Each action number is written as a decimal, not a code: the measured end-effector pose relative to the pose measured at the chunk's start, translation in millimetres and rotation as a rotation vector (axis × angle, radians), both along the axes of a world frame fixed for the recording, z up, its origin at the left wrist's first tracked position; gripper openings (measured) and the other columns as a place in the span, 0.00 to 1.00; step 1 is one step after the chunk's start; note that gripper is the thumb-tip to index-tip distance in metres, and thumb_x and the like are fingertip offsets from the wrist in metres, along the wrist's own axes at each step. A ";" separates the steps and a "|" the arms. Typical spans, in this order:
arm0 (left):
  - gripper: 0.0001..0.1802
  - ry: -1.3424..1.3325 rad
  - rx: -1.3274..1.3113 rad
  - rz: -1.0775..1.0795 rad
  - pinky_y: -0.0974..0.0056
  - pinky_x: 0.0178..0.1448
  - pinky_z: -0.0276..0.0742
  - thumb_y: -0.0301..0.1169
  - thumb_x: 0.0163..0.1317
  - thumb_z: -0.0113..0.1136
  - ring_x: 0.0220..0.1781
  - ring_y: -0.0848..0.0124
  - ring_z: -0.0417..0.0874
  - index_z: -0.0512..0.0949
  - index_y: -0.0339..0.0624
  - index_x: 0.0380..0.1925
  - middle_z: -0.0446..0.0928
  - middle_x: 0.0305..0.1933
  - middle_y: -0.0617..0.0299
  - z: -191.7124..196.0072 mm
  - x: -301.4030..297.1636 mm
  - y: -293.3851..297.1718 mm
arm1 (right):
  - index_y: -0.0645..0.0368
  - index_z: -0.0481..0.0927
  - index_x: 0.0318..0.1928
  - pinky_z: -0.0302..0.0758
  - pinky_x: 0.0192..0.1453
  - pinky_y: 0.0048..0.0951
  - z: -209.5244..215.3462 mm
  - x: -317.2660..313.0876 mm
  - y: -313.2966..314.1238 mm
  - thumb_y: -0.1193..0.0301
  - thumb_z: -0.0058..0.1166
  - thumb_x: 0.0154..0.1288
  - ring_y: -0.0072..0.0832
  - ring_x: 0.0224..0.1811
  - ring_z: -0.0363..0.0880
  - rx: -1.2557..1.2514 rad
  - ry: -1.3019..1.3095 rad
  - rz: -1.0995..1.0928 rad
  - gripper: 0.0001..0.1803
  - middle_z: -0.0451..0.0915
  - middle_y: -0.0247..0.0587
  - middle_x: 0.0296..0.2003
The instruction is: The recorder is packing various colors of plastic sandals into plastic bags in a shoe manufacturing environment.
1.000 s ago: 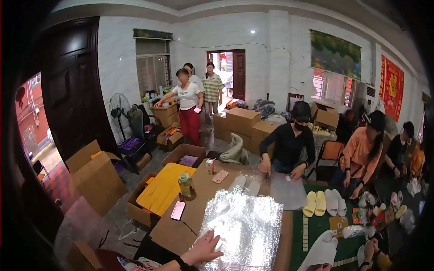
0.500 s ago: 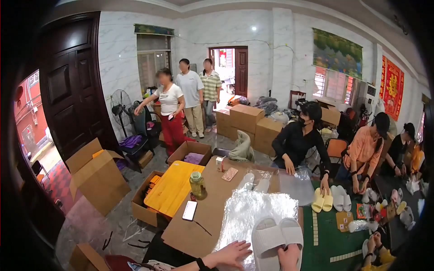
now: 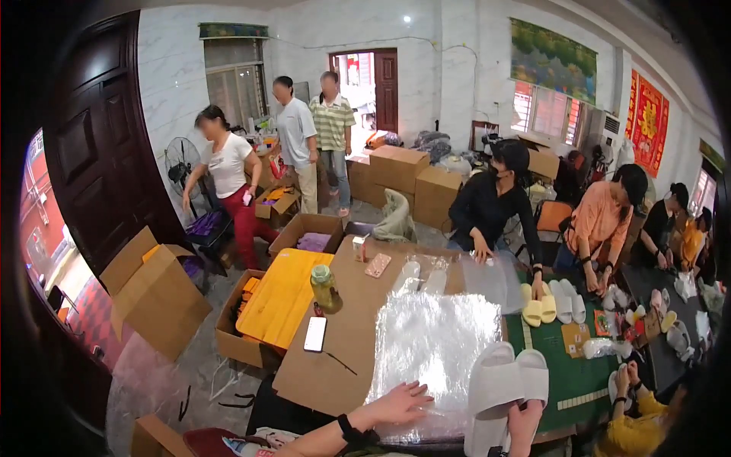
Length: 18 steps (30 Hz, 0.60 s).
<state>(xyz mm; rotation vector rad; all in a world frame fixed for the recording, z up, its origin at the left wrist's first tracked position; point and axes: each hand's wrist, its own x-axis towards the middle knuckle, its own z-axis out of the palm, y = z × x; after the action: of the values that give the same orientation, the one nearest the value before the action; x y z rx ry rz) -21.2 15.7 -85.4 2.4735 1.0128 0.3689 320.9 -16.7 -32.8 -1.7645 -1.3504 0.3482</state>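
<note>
My left hand [image 3: 399, 406] lies flat with its fingers spread on a stack of clear, shiny plastic bags [image 3: 435, 327]. My right hand [image 3: 524, 423] grips a pair of whitish slippers [image 3: 491, 378] at the right edge of the stack, thumb on top; its other fingers are mostly hidden. The two slippers overlap side by side, toes pointing away from me. Beyond the stack, another pair of white slippers [image 3: 435, 279] lies under clear film on the cardboard [image 3: 327, 385] that covers the table.
A white-screened phone [image 3: 314, 333], a greenish bottle [image 3: 324, 288] and a pink phone case [image 3: 378, 265] lie leftward. Across the table, a person in black [image 3: 495, 202] touches yellow slippers [image 3: 539, 306]. A green mat [image 3: 582, 381] covers the right side. Open cardboard boxes [image 3: 171, 305] stand on the floor.
My right hand has carried the slippers to the right, off the middle of the bags. My left hand stays on the stack. The person in red trousers has walked leftward.
</note>
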 end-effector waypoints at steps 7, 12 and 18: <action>0.26 -0.022 -0.074 -0.061 0.49 0.77 0.58 0.45 0.77 0.45 0.76 0.45 0.61 0.71 0.43 0.67 0.66 0.74 0.50 5.9 2.0 14.8 | 0.72 0.77 0.37 0.72 0.37 0.35 -16.8 23.0 -22.2 0.75 0.60 0.56 0.33 0.31 0.75 0.190 0.101 -0.067 0.11 0.77 0.47 0.30; 0.27 -0.041 -0.076 0.030 0.49 0.77 0.58 0.46 0.73 0.52 0.77 0.45 0.60 0.72 0.41 0.65 0.64 0.74 0.43 11.6 9.0 2.7 | 0.73 0.75 0.38 0.71 0.37 0.32 -18.4 33.8 -33.4 0.73 0.61 0.60 0.28 0.33 0.71 0.159 0.173 -0.090 0.13 0.73 0.42 0.31; 0.20 -0.156 -0.203 0.151 0.52 0.69 0.71 0.36 0.71 0.50 0.68 0.49 0.73 0.78 0.41 0.59 0.71 0.69 0.46 32.1 19.4 -4.1 | 0.72 0.76 0.40 0.71 0.39 0.32 -28.6 44.1 -41.8 0.71 0.62 0.61 0.30 0.35 0.72 0.172 0.133 -0.023 0.15 0.74 0.44 0.34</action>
<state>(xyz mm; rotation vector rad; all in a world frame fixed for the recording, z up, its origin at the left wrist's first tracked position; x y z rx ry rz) -1.8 11.7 -53.3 2.1597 1.1151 0.4734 365.0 -58.6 -61.4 -1.5854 -1.2279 0.3216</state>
